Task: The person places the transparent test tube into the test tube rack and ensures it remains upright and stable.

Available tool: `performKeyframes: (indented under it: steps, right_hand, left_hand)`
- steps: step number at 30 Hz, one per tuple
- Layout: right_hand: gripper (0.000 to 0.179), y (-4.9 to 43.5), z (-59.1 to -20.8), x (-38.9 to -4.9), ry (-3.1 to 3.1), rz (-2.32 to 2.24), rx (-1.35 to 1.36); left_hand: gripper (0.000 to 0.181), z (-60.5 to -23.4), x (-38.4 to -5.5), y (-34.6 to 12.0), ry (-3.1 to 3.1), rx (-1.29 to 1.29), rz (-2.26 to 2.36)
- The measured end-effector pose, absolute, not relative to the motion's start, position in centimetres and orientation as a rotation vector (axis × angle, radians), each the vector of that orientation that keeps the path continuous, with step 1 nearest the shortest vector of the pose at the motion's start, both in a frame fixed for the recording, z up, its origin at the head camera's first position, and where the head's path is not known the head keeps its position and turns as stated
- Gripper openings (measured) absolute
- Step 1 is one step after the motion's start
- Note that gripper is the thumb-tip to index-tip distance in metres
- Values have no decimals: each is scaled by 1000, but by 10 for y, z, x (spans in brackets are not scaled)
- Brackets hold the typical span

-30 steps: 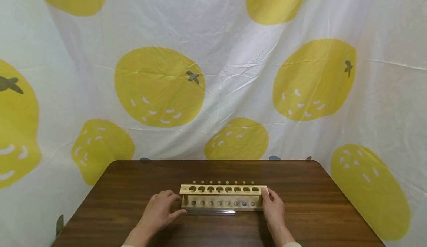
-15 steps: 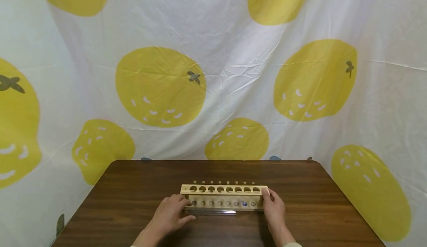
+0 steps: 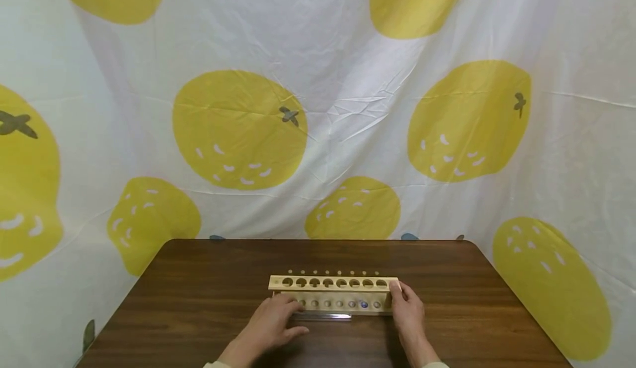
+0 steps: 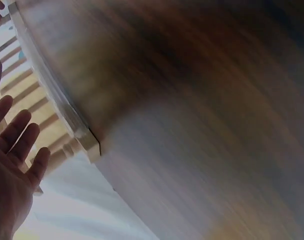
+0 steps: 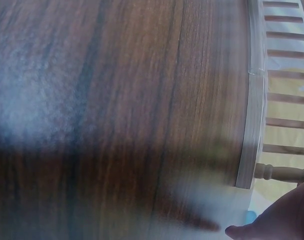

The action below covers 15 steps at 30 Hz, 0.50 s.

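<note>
A pale wooden test tube rack stands on the table, with a row of round holes in its top bar and pegs along its back. My right hand grips its right end, thumb on top. A clear glass test tube lies along the rack's front edge, its left part hidden by my left hand. That hand hovers at the rack's left front, fingers extended and thumb apart. In the left wrist view its spread fingers hold nothing, and the test tube lies beside them against the rack's base.
The dark wood-grain table extends around the rack on all sides. Behind it hangs a white cloth printed with yellow lemons. One blue-purple spot shows in a lower hollow of the rack, towards the right.
My left hand has moved right along the rack's front, from its left end to over the left part of the test tube. The right hand and rack have stayed almost still.
</note>
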State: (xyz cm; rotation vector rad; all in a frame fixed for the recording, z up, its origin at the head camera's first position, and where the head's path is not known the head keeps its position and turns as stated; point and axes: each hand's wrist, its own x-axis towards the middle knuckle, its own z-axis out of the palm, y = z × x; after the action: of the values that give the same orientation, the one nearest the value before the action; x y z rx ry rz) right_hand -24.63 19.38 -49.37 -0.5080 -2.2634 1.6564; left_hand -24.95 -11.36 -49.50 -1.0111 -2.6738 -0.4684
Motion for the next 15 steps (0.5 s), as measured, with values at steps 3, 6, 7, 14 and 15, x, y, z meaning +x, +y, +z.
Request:
performKeyframes:
  steps: [3,6,7,14,15]
  right_hand:
    - [64,194,-494,-246,-2271,1656,-507]
    - [65,194,-494,-246,-2278,1657,-507]
    - [65,194,-494,-246,-2278,1660,-507]
    - [64,194,-493,-246,-2270,1675,-503]
    - [65,194,-493,-246,-2269,1679,-503]
  left_hand:
    - [36,-496,-251,-107,-2671,-1021,-469]
    - [35,-498,-254,-102,-2663,-1035,-466]
    - [34,-499,-254,-100,-2656,-1043,-469]
    - [33,-500,-257,-93,-2607,-1040,-471]
    - [33,-500,-258,-92,-2599,-1035,-472]
